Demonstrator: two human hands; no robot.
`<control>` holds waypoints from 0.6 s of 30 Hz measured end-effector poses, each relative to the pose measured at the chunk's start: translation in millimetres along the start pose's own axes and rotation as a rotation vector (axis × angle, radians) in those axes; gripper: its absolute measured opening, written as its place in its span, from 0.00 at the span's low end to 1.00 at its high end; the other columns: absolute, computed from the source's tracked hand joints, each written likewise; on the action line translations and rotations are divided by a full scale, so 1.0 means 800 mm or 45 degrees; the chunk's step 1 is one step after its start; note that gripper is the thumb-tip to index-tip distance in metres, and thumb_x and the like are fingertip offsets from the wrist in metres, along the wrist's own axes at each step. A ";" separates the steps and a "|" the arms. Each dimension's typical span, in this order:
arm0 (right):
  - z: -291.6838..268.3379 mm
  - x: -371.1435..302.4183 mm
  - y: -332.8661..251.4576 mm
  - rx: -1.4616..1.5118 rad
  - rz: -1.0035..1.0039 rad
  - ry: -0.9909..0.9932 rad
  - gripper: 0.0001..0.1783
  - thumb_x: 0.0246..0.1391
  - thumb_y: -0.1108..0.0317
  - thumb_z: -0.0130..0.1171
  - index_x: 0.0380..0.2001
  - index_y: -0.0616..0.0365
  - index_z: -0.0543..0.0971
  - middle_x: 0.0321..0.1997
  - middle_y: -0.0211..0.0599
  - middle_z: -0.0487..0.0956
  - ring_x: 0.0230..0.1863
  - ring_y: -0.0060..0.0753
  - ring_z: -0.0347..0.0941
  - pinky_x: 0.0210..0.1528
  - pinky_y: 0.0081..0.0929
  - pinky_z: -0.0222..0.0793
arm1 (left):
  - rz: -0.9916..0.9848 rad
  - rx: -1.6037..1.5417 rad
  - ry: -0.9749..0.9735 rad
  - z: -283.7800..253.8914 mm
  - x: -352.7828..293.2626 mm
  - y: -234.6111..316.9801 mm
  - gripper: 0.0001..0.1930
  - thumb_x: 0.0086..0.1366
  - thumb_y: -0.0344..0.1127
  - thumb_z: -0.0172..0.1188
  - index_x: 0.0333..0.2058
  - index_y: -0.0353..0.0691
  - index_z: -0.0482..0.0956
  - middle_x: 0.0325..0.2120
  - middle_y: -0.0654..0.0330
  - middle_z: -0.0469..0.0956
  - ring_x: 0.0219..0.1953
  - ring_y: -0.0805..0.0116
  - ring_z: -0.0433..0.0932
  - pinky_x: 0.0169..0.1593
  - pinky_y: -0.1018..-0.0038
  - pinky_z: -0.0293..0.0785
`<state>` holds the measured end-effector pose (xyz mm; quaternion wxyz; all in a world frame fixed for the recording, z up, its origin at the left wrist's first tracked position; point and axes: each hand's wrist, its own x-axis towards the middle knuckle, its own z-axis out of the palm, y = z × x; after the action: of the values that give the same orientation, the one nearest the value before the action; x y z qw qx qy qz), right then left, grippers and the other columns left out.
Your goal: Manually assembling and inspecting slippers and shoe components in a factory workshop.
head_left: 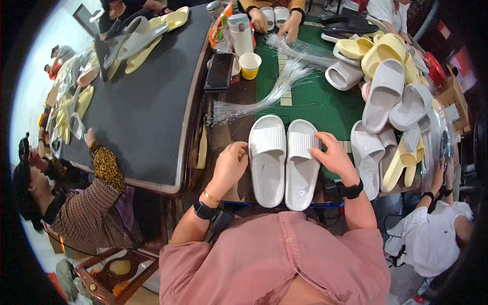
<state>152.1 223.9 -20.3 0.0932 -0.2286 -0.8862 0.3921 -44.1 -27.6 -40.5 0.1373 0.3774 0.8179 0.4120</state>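
Observation:
A pair of pale grey slide slippers lies side by side in front of me, toes pointing away: the left slipper (268, 173) and the right slipper (303, 178), each with a ribbed strap. My right hand (335, 157) is at the outer side of the right slipper, thumb and fingers closed on the strap's edge. Beside the left slipper's strap, my left hand (231, 161) is curled, fingertips close to its outer edge. Whatever those fingers hold, if anything, is hidden. A bundle of clear plastic strands (284, 84) spreads over the green mat (315, 107) beyond the toes.
Grey and yellow slides are piled (384, 94) at the right. A yellow paper cup (249, 66), a phone (219, 72) and a white bottle (241, 34) stand or lie at the back left. A dark-topped table (142, 112) adjoins on the left. Other people work around, one hand (258, 21) opposite.

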 end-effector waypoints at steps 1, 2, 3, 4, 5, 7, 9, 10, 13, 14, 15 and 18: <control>0.000 0.001 -0.001 0.001 0.033 -0.001 0.32 0.49 0.58 0.62 0.54 0.67 0.71 0.57 0.55 0.71 0.57 0.52 0.69 0.59 0.37 0.64 | 0.029 0.100 0.044 -0.004 0.006 -0.012 0.13 0.57 0.27 0.60 0.43 0.33 0.75 0.34 0.47 0.78 0.33 0.52 0.78 0.38 0.65 0.75; 0.001 0.002 0.000 0.001 0.068 0.000 0.32 0.49 0.58 0.62 0.54 0.67 0.71 0.57 0.55 0.71 0.57 0.52 0.69 0.59 0.37 0.64 | 0.057 0.201 0.085 -0.008 0.014 -0.018 0.13 0.58 0.28 0.60 0.42 0.33 0.75 0.35 0.46 0.78 0.34 0.50 0.77 0.39 0.64 0.75; 0.003 0.003 0.005 0.025 0.077 0.009 0.31 0.50 0.59 0.61 0.54 0.67 0.71 0.57 0.54 0.71 0.57 0.51 0.69 0.60 0.37 0.64 | 0.027 0.287 0.140 -0.011 0.019 -0.021 0.12 0.58 0.31 0.61 0.40 0.34 0.76 0.33 0.46 0.77 0.37 0.47 0.76 0.41 0.60 0.74; 0.003 0.001 0.006 0.023 0.066 -0.002 0.31 0.50 0.59 0.61 0.54 0.67 0.71 0.57 0.54 0.71 0.57 0.51 0.69 0.60 0.37 0.64 | 0.016 0.287 0.152 -0.010 0.025 -0.022 0.12 0.58 0.31 0.61 0.40 0.34 0.76 0.33 0.46 0.77 0.37 0.47 0.76 0.41 0.60 0.74; 0.003 0.000 0.004 0.015 0.082 0.006 0.31 0.50 0.59 0.61 0.54 0.67 0.71 0.57 0.54 0.71 0.57 0.51 0.69 0.60 0.37 0.63 | -0.027 0.381 0.189 -0.009 0.032 -0.025 0.12 0.58 0.32 0.61 0.40 0.34 0.76 0.31 0.48 0.77 0.38 0.48 0.76 0.41 0.60 0.74; 0.005 -0.002 0.004 0.008 0.089 0.023 0.30 0.51 0.60 0.61 0.54 0.67 0.71 0.56 0.53 0.72 0.57 0.50 0.69 0.59 0.36 0.64 | -0.054 0.520 0.258 -0.002 0.043 -0.043 0.11 0.59 0.35 0.60 0.38 0.36 0.77 0.26 0.50 0.75 0.37 0.47 0.76 0.41 0.57 0.74; 0.004 -0.006 -0.003 0.036 0.101 0.018 0.29 0.51 0.61 0.61 0.53 0.67 0.71 0.56 0.52 0.72 0.57 0.49 0.69 0.59 0.36 0.64 | -0.079 0.562 0.217 0.002 0.053 -0.059 0.09 0.59 0.35 0.60 0.36 0.37 0.77 0.27 0.50 0.75 0.36 0.46 0.76 0.40 0.57 0.74; 0.004 -0.006 -0.006 0.066 0.121 0.016 0.29 0.51 0.61 0.61 0.53 0.67 0.72 0.55 0.52 0.72 0.57 0.48 0.69 0.58 0.36 0.65 | -0.100 0.602 0.168 0.003 0.054 -0.067 0.08 0.59 0.35 0.59 0.35 0.39 0.78 0.28 0.50 0.75 0.35 0.45 0.76 0.39 0.57 0.74; 0.000 -0.009 0.005 0.033 0.085 0.033 0.26 0.51 0.63 0.61 0.52 0.66 0.73 0.54 0.49 0.73 0.55 0.45 0.71 0.55 0.34 0.67 | -0.045 0.534 0.198 -0.008 0.069 -0.055 0.07 0.58 0.34 0.58 0.30 0.37 0.81 0.27 0.48 0.78 0.32 0.46 0.78 0.36 0.59 0.76; -0.002 -0.009 0.004 0.032 0.086 0.034 0.26 0.51 0.63 0.61 0.52 0.66 0.73 0.54 0.49 0.73 0.55 0.45 0.71 0.55 0.34 0.67 | -0.043 0.460 0.194 -0.018 0.074 -0.048 0.07 0.57 0.34 0.58 0.29 0.36 0.81 0.26 0.48 0.79 0.31 0.47 0.79 0.36 0.61 0.76; -0.004 -0.009 0.001 0.028 0.104 0.054 0.25 0.51 0.63 0.61 0.51 0.65 0.74 0.54 0.48 0.73 0.54 0.44 0.71 0.54 0.33 0.67 | -0.026 0.392 0.233 -0.030 0.079 -0.037 0.08 0.56 0.33 0.60 0.29 0.34 0.81 0.25 0.47 0.80 0.30 0.50 0.81 0.35 0.63 0.77; -0.011 -0.007 -0.006 0.032 0.117 0.108 0.23 0.51 0.64 0.61 0.50 0.63 0.75 0.53 0.45 0.74 0.50 0.41 0.72 0.50 0.32 0.68 | -0.062 0.132 0.345 -0.069 0.091 0.006 0.08 0.57 0.33 0.63 0.31 0.33 0.81 0.23 0.50 0.80 0.25 0.64 0.80 0.31 0.71 0.74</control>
<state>158.3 224.4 -11.1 0.1157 -0.2842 -0.8650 0.3970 -120.4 -3.9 3.9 0.0159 0.3048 0.8581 0.4130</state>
